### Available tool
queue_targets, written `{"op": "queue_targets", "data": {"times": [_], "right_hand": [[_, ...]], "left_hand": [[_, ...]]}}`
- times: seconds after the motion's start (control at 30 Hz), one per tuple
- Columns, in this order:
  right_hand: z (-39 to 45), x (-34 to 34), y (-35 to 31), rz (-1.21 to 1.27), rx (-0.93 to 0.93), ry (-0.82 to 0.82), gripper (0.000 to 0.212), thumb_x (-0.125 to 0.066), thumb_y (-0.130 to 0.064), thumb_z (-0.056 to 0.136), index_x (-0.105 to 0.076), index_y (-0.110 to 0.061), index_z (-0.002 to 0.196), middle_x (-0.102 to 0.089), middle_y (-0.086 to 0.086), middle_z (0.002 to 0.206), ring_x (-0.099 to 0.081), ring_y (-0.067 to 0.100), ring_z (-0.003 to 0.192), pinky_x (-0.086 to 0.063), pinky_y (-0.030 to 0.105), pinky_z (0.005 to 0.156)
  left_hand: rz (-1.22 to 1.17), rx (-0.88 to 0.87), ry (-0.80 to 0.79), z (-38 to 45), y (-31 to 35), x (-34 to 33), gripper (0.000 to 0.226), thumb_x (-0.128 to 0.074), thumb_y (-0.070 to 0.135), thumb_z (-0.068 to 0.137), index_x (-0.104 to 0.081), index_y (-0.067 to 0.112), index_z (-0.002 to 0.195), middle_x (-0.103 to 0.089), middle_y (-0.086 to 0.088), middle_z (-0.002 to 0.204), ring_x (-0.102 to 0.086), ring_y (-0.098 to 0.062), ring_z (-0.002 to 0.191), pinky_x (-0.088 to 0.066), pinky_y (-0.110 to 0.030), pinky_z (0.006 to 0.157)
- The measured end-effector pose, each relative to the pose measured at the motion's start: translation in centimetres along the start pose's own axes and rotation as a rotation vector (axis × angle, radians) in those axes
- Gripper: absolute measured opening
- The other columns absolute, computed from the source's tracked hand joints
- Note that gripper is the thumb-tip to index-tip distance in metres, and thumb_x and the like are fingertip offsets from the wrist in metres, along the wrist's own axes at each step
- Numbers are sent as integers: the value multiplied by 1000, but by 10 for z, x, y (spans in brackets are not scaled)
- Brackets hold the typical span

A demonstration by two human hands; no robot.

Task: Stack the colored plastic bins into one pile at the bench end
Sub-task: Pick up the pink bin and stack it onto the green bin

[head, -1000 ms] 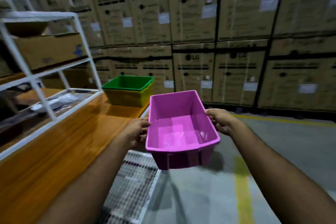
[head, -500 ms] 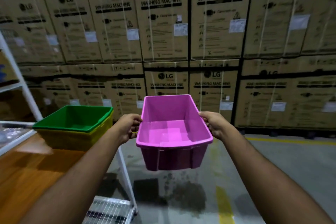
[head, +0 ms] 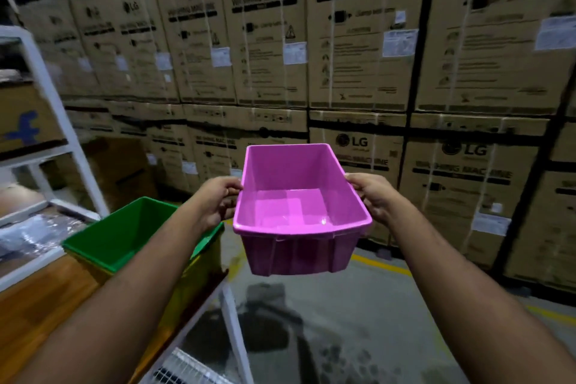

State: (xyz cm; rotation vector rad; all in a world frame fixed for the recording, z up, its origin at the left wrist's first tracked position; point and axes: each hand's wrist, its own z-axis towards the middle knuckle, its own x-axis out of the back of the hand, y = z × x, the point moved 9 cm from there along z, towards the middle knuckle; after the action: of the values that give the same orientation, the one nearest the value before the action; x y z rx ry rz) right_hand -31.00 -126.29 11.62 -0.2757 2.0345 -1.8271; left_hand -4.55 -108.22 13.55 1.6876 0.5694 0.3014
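I hold an empty pink bin [head: 299,243] in the air, upright, over the floor just beyond the bench end. My left hand [head: 215,199] grips its left rim and my right hand [head: 372,196] grips its right rim. To the lower left a green bin [head: 124,234] sits nested inside a yellow bin [head: 202,268] on the wooden bench [head: 40,305] at its end. My left forearm crosses over the green bin's right side and hides part of it.
A white metal shelf frame [head: 59,121] with cardboard boxes stands on the bench at left. A wall of stacked washing-machine cartons [head: 358,56] fills the background. A wire mesh shelf [head: 184,368] shows below the bench end. The grey floor [head: 358,321] has yellow lines.
I have come closer to the bench end; the green and yellow bins are now larger and nearer my left arm. The pink bin stays held in both hands, slightly higher.
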Motion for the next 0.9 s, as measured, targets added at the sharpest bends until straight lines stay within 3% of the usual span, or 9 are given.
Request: {"op": "queue_targets", "data": {"times": [0.17, 0.3, 0.37, 0.5, 0.6, 0.77, 0.9], "right_hand": [[104, -83, -1, 22, -33, -232, 11, -65, -12, 89, -70, -2, 88, -63, 0, 48, -53, 6, 34, -39, 17, 32], [156, -169, -4, 20, -91, -451, 23, -65, -14, 88, -70, -1, 106, -66, 9, 74, -58, 14, 53, -50, 25, 48], [173, -210, -5, 19, -113, -551, 23, -65, -14, 88, -70, -1, 107, -67, 10, 76, -61, 14, 51, -51, 23, 47], [176, -298, -7, 12, -173, -793, 12, -65, -14, 89, -71, -5, 93, -69, 3, 63, -61, 11, 49, -52, 20, 47], [168, -347, -4, -25, -188, -932, 13, -63, -15, 91, -67, -7, 81, -59, -4, 48, -51, 3, 35, -42, 15, 36], [147, -411, 10, -24, -230, -1068, 13, -62, -14, 92, -65, -4, 100, -53, 7, 74, -58, 10, 48, -49, 18, 42], [134, -439, 19, -55, -230, -1126, 11, -61, -13, 93, -63, -5, 99, -49, 7, 76, -52, 16, 63, -53, 21, 48]], "left_hand": [[-51, -42, 191, 45, 19, 56, 15, -50, 11, 88, -59, 14, 76, -56, 3, 51, -48, -6, 36, -44, -15, 39], [-119, -80, 391, 50, 35, 108, 19, -47, 10, 87, -57, 15, 71, -53, 4, 47, -42, -5, 31, -40, -13, 37], [-160, -94, 489, 40, 40, 131, 19, -47, 7, 86, -58, 14, 72, -54, 1, 55, -45, -7, 31, -40, -14, 36], [-173, -127, 649, 7, 46, 170, 21, -47, 7, 86, -55, 15, 69, -57, 4, 47, -50, -8, 34, -43, -16, 39], [-160, -124, 761, -20, 47, 199, 16, -48, 9, 84, -56, 16, 72, -56, 3, 56, -52, -9, 41, -41, -21, 48], [-171, -113, 879, -56, 47, 236, 17, -48, 9, 84, -55, 15, 70, -54, 3, 50, -50, -10, 44, -41, -22, 51], [-197, -125, 951, -70, 43, 257, 19, -48, 8, 82, -48, 16, 65, -46, 4, 47, -46, -10, 42, -41, -21, 50]]}}
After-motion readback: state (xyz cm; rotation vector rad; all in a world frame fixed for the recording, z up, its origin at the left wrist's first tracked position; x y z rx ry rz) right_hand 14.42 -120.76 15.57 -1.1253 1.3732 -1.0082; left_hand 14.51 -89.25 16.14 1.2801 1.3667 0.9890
